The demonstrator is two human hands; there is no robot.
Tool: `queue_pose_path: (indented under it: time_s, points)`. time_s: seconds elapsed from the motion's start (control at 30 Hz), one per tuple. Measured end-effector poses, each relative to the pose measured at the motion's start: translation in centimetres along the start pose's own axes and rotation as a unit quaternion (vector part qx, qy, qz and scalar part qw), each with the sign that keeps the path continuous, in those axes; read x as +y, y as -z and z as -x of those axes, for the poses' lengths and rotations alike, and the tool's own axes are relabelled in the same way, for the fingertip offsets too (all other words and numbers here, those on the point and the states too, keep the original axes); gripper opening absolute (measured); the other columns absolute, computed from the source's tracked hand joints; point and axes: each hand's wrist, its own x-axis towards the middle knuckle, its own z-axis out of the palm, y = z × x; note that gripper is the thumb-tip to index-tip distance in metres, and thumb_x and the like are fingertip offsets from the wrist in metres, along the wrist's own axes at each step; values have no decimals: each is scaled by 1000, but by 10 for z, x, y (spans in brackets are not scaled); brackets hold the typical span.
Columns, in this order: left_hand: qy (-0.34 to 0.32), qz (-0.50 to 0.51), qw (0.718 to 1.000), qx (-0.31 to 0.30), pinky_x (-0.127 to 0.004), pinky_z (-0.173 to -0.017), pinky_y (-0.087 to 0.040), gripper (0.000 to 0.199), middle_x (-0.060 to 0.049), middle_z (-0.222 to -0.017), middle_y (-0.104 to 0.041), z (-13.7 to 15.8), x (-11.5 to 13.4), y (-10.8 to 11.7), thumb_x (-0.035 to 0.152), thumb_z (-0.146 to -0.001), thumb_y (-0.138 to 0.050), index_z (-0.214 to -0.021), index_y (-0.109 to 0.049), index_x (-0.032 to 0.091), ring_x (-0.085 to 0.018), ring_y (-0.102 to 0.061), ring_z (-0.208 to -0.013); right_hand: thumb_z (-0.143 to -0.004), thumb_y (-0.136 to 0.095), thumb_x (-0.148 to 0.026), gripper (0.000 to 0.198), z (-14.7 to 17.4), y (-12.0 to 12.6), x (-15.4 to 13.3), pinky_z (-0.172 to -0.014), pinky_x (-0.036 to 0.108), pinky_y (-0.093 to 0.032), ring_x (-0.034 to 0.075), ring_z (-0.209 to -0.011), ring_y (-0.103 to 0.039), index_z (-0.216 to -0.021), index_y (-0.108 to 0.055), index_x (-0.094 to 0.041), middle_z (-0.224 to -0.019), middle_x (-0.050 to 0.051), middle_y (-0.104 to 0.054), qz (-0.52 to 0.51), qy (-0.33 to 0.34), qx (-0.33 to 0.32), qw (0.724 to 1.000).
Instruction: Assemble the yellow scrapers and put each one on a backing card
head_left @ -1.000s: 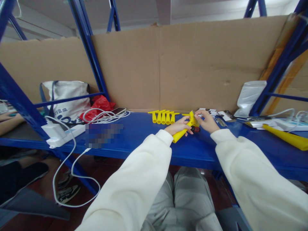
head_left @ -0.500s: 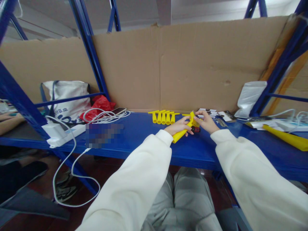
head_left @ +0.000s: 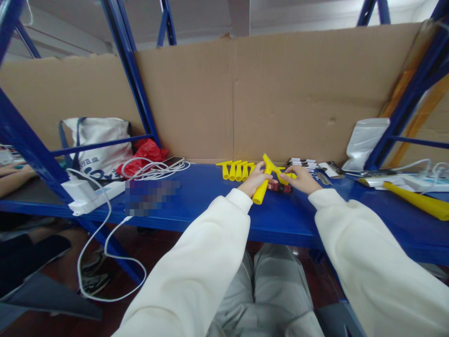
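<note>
My left hand [head_left: 255, 181] is wrapped round the thick tapered handle of a yellow T-shaped squeegee [head_left: 260, 191]. The handle slants down toward me, and its crossbar points up and away to the right. The fingers of my right hand [head_left: 302, 179] are closed on the lower right end of the crossbar. Beneath the hands a red and black object [head_left: 280, 187] lies on the table; its kind is partly hidden. Just left of my left hand, several matching yellow squeegees [head_left: 232, 171] lie side by side in a row, the nearest one partly covered by the hand.
Behind the right hand sit black-and-white packets [head_left: 303, 164] and a flat cutter-like item [head_left: 324, 179]. A yellow bag-like piece [head_left: 417, 200] lies at the right. White cables [head_left: 157, 169] and a power strip [head_left: 101, 195] are left. Cardboard [head_left: 280, 93] walls the blue table's back.
The squeegee has turned in my hands: its handle now stands more upright and its crossbar shows in full. My right hand has moved slightly down along the crossbar, uncovering more of the red object.
</note>
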Motion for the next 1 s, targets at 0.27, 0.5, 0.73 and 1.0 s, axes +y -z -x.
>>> queue_pose_path:
  time_s: [0.27,0.5,0.73,1.0]
  points:
    - [44,27,992,117,-18,-45,-47,79,-9,-125,-61,-6,1,5,-2,-74,-51,-145,-32,29,-18,-72,-85,-64,-65,-76,53,7,14,-6,-56,33,-44,19,-59,-57,-65,-66,-23,-62,2,-62,-37,75,-219,972]
    - [45,20,990,132,-22,-54,-51,75,-9,-122,-62,-6,2,4,-3,-73,-51,-139,-36,26,-19,-72,-88,-60,-71,-73,51,6,15,-5,-50,31,-40,17,-53,-55,-63,-62,-22,-58,1,-61,-33,46,-219,974]
    - [34,2,989,147,-24,-61,-52,63,-7,-112,-64,-11,-1,8,-4,-71,-54,-128,-45,23,-18,-71,-86,-57,-77,-68,52,8,22,-14,-41,27,-41,13,-40,-53,-69,-55,-22,-55,2,-64,-240,-60,-159,956]
    - [43,-48,989,131,-23,-56,-50,61,-6,-105,-63,-15,-5,14,-4,-67,-60,-121,-50,23,-19,-67,-86,-50,-78,-73,58,2,29,-21,-35,28,-44,16,-38,-56,-68,-51,-24,-43,-6,-52,-395,-109,127,903]
